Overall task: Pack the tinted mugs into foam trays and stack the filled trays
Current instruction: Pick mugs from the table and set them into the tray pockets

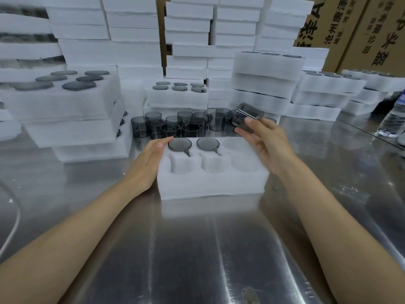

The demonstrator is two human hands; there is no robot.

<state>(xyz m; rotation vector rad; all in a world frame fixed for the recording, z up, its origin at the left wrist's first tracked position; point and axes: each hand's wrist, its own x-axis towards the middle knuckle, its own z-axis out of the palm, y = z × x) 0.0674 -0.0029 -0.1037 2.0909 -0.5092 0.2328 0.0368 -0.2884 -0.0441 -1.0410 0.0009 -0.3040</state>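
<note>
A white foam tray lies on the steel table in front of me. Two of its far-row pockets hold upside-down tinted mugs; the other pockets are empty. My left hand rests flat against the tray's left side, fingers straight. My right hand grips a smoky grey mug, tilted, above the tray's far right corner. Several loose tinted mugs stand just behind the tray.
Filled foam trays are stacked at the left, centre back and right. Tall piles of foam rise behind them. Cardboard boxes stand at the back right. A plastic water bottle is at the right edge.
</note>
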